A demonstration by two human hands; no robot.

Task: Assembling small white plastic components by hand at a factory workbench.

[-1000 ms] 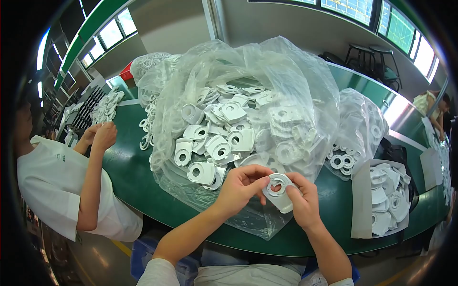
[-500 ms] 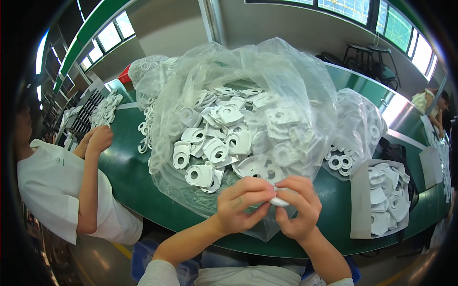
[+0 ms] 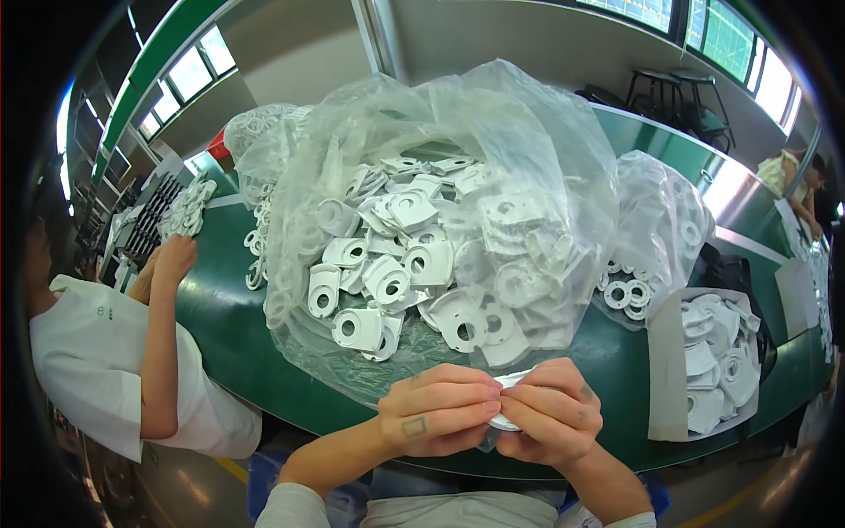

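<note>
Gripping white part (image 3: 503,422), nearside of clear bag (image 3: 563,141); left hand (image 3: 438,410), right hand (image 3: 554,412) fingers pinching it. Apparently two-handed handling step; next move likely needs steady grip.

White short sleeves (image 3: 289,505), pale shirt (image 3: 458,512), bare hands (image 3: 438,412)

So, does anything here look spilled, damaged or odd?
Nothing clearly stands out. White plastic-looking parts with round holes lie jumbled within the open clear plastic bag. The left hand and right hand mostly cover their white piece, so I can't judge it.
</note>
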